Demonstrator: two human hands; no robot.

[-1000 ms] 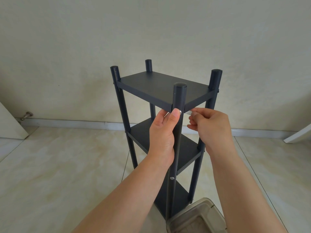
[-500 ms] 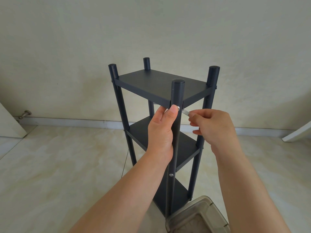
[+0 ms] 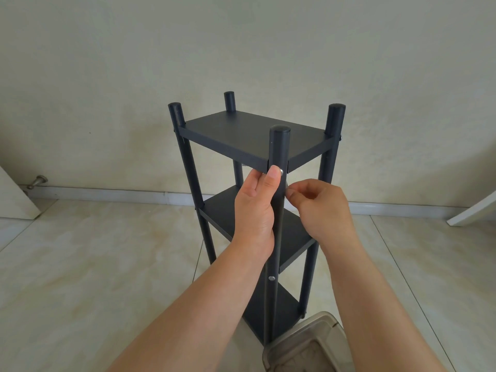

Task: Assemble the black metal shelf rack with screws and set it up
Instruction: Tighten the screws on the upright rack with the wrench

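The black metal shelf rack [image 3: 249,132] stands upright on the tiled floor, with three shelves between four round poles. My left hand [image 3: 255,210] grips the near front pole [image 3: 280,146] just under the top shelf, its thumb beside a silver screw head [image 3: 281,171]. My right hand [image 3: 322,210] is just right of that pole, below the screw. Its fingertips pinch a small silver tool that is mostly hidden. A second screw head [image 3: 271,278] shows lower on the same pole.
A translucent plastic container [image 3: 303,345] sits on the floor against the rack's near foot. White boards lean at the left edge [image 3: 13,200] and the right edge [image 3: 472,210]. A metal door stop [image 3: 37,181] juts from the baseboard. The wall is close behind the rack.
My right hand has dropped from the top shelf corner to just below the screw, drawing the small silver tool away from it. My left hand keeps its grip on the pole.
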